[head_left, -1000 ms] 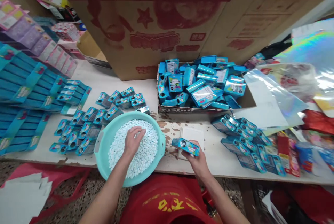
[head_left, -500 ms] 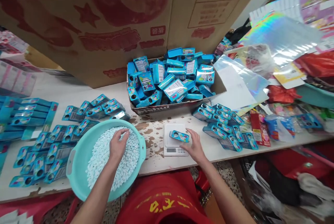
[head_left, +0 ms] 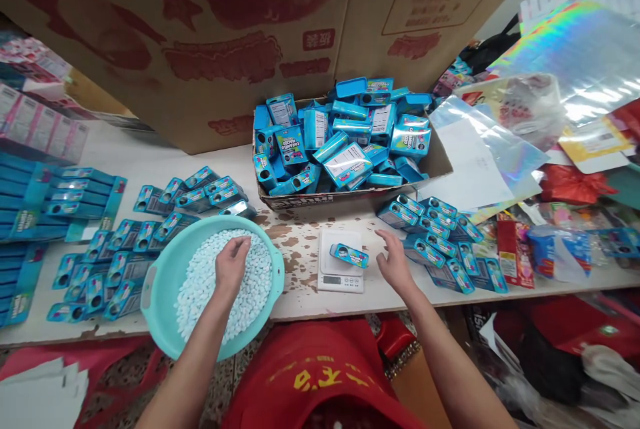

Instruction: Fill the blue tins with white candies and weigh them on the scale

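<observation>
My left hand (head_left: 231,267) is over the turquoise basin (head_left: 156,312) of small pale-blue candies (head_left: 205,285). Its fingers are pinched together, and what they hold, if anything, is hidden. On the small white digital scale (head_left: 327,267) lies one blue candy tin (head_left: 350,255) with a round opening near one end. My right hand (head_left: 395,262) is just right of the scale, apart from the tin, with thumb and fingers spread and nothing in them. Close beyond it stands a cluster of similar blue tins (head_left: 437,229).
An open carton (head_left: 313,202) heaped with blue tins stands behind the scale, against a large cardboard box (head_left: 240,105). More tins (head_left: 117,269) stand left of the basin. Holographic sheets (head_left: 570,55) and plastic packets (head_left: 560,252) cover the right side of the table.
My right hand has let go of the tin on the scale and drawn away to the right. My left hand stays over the basin, its fingers closed tighter. The view has shifted slightly.
</observation>
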The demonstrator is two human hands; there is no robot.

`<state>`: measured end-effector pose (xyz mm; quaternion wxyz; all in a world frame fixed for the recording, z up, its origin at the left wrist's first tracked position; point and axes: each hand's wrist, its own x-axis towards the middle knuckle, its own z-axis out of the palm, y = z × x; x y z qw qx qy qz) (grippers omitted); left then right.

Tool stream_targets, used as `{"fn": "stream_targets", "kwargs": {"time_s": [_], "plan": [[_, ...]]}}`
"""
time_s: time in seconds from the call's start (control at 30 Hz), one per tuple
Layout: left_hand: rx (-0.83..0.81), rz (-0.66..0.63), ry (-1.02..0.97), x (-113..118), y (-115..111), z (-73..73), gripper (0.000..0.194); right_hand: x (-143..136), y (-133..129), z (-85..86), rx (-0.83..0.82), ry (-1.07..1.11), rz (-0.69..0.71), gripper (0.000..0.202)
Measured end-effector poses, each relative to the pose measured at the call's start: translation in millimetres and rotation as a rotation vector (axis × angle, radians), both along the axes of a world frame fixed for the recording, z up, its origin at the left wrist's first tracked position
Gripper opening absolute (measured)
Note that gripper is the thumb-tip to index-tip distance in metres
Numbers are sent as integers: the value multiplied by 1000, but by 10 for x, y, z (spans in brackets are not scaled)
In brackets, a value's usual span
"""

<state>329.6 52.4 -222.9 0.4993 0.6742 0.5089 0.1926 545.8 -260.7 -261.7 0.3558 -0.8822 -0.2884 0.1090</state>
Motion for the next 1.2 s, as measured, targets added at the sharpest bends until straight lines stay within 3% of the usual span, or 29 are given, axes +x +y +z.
{"fn": "stream_targets", "kwargs": {"time_s": [0.2,0.27,0.37,0.47,0.53,0.63,0.73,0.87,1.0,1.1,1.2], "plan": [[9,-18,-21,5,-45,-28,31,-191,63,56,-42,184,177,67],[16,-18,-49,16,-73,-32,31,-279,133,40,-31,232,147,64],[53,26,-104,50,-141,-20,29,-364,262,22,48,258,56,43],[-5,54,-199,122,-251,54,28,-408,431,190,98,278,19,37],[-166,26,-308,180,-324,155,32,-459,610,455,97,279,59,39],[-563,-31,-563,206,-364,332,46,-649,1012,916,124,325,226,38],[-957,-9,-786,66,-311,399,55,-972,1455,1121,54,581,420,34],[-1132,257,-770,-284,-244,253,34,-1349,1790,931,-142,927,426,36],[-1148,469,-743,-476,-248,128,27,-1468,1797,769,-172,759,428,35],[-1189,529,-710,-486,-230,128,21,-1496,1739,775,-87,744,442,37],[-1194,514,-723,-470,-178,157,24,-1553,1681,791,83,950,409,44]]}}
